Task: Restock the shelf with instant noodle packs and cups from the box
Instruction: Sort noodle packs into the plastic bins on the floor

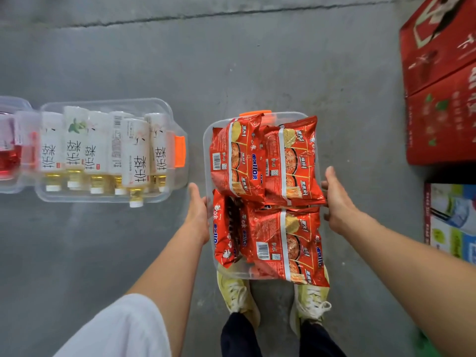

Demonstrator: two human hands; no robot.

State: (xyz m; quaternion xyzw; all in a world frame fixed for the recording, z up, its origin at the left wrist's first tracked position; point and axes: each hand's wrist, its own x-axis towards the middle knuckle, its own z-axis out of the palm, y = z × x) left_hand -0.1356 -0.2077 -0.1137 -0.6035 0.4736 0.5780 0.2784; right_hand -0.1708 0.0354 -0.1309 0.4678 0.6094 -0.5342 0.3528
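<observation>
Both hands grasp the clear box (209, 140) by its long sides, left hand (197, 211) on left wall, right hand (338, 202) on right wall; red noodle packs (268, 191) fill it, above yellow shoes (313, 302), concrete floor (257, 60)

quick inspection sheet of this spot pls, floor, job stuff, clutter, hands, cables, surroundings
surface: grey concrete floor, a crack across the far part
job's things: clear box piled with red noodle packs
clutter: clear bin of bottles on the floor to the left
grippers: left hand and right hand grip the box's sides
cables: nothing seen
surroundings: red cartons at right; shelf not in view
</observation>
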